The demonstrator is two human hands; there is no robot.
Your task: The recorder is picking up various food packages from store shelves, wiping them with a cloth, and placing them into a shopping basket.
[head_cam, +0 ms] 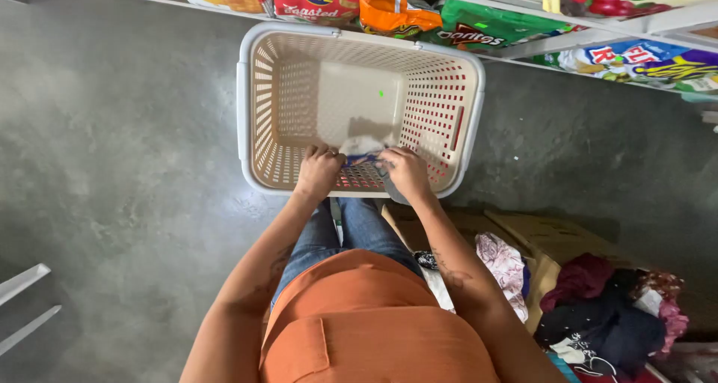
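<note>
Head view, looking straight down. Both hands are at the near rim of a beige slatted laundry basket [361, 106] that sits on the floor. Left hand [319, 170] and right hand [404, 172] each have a closed grip, fingers curled tight on a small piece of cloth [363, 149], whitish with a blue edge, stretched between them just inside the near wall. The cloth hangs low in the basket, at or close to the bottom; contact with the bottom cannot be made out. Progress, as a judgement: early. The basket holds nothing besides this one piece, its pale bottom showing bare, while a cardboard box [557, 241] near the person's right side is heaped with mixed clothing [606, 308] in dark, maroon and floral pieces, and more fabric lies beside the right leg. So one piece is going in and the bulk remains in the box. Surface: grey mottled concrete floor [127, 166], dull, unevenly stained. Room: a metal shelf [568, 35] runs along the far side, stocked with bright snack bags and boxes [389, 10]; pale metal bars [26, 301] cut in at lower left.
</note>
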